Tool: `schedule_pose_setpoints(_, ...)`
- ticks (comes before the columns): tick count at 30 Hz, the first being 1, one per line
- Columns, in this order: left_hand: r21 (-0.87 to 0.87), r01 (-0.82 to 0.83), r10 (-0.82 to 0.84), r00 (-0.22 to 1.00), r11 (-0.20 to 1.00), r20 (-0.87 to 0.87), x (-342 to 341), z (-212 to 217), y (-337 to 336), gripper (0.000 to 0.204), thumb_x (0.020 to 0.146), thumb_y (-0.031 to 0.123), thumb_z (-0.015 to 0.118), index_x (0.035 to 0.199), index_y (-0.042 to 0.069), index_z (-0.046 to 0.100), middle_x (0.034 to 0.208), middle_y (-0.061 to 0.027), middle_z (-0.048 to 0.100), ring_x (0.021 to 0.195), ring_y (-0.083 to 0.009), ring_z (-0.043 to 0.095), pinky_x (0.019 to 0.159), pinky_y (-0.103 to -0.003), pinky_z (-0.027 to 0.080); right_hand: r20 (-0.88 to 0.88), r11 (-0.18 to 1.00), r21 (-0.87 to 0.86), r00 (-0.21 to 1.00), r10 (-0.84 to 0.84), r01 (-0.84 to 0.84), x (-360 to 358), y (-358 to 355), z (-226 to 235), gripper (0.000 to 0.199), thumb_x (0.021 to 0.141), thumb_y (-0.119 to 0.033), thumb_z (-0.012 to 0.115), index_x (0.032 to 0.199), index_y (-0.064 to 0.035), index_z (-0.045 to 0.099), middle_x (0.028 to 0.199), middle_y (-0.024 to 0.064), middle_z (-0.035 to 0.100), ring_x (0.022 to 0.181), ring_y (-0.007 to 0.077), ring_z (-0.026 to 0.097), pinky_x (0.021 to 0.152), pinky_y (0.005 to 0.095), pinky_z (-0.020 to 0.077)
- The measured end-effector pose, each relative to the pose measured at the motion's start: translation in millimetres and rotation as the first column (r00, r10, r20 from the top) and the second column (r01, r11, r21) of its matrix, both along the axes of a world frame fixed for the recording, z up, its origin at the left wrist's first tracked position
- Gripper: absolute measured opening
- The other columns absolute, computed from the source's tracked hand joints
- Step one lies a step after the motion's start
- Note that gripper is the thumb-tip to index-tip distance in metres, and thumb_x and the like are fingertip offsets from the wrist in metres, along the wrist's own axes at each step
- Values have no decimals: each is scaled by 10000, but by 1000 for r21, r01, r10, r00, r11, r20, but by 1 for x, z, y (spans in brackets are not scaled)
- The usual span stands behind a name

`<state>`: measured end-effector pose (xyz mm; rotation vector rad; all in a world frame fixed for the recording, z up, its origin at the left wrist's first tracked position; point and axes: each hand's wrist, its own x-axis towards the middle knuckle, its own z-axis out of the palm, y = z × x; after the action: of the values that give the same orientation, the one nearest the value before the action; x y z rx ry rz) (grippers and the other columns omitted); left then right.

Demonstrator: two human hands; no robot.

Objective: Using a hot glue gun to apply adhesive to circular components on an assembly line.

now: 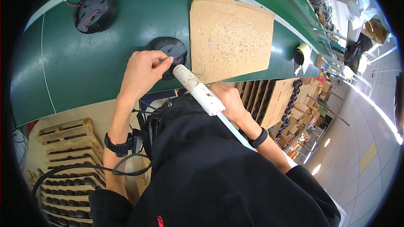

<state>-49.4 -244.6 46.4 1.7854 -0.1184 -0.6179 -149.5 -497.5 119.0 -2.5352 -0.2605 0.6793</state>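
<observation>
A round black plastic housing [169,47] lies near the front edge of the green table, with a bit of red wire inside it. Over its near side is my left hand [145,69], thumb and forefinger pinched together; whatever sits between the fingertips is too small to make out. My right hand [228,97] is wrapped round a white hot glue gun [207,98], its fingers partly hidden behind the body. The gun's ribbed, stained nose points at the housing's near right rim, close to my left fingertips. A pale glue stick [235,130] runs out of its back end.
A spotted cardboard sheet [231,38] lies right of the housing on the green table [54,67]. Another black housing [95,10] with red wires is at the far left. Trays of black parts [69,193] and a wooden pallet [67,132] stand below left. A black cable [75,167] crosses my left arm.
</observation>
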Motion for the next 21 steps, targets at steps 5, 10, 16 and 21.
schedule_pose_setpoints(5,14,9,-9,1000,1000,-11,1,5,4,225,935,175,685,849,-31,719,499,-35,522,448,-69,454,463,-276,322,17,1000,2,1000,-16,16,2,8,4,209,777,-154,705,920,-10,654,834,163,659,833,358,638,697,455,516)
schedule_pose_setpoints(10,-1,10,-10,1000,1000,-22,-1,-2,4,225,936,176,686,857,-32,720,502,-34,526,447,-69,454,464,-279,319,10,998,-30,999,-46,46,-2,6,-2,176,796,-159,702,825,-14,607,759,193,628,762,394,635,660,472,504)
schedule_pose_setpoints(16,12,-3,3,1000,1000,-26,-3,0,9,218,936,175,687,877,-31,727,499,-37,525,446,-70,448,465,-283,319,-5,999,-28,999,-40,40,0,5,1,198,801,-181,704,791,-18,593,726,190,613,711,407,629,629,481,494)
schedule_pose_setpoints(21,100,20,-22,999,995,28,-10,-1,18,201,926,168,698,884,-26,727,488,-44,501,442,-76,411,464,-293,312,-37,997,-68,998,-43,41,-2,3,5,196,800,-184,706,802,-17,602,746,197,630,725,399,643,636,468,501)
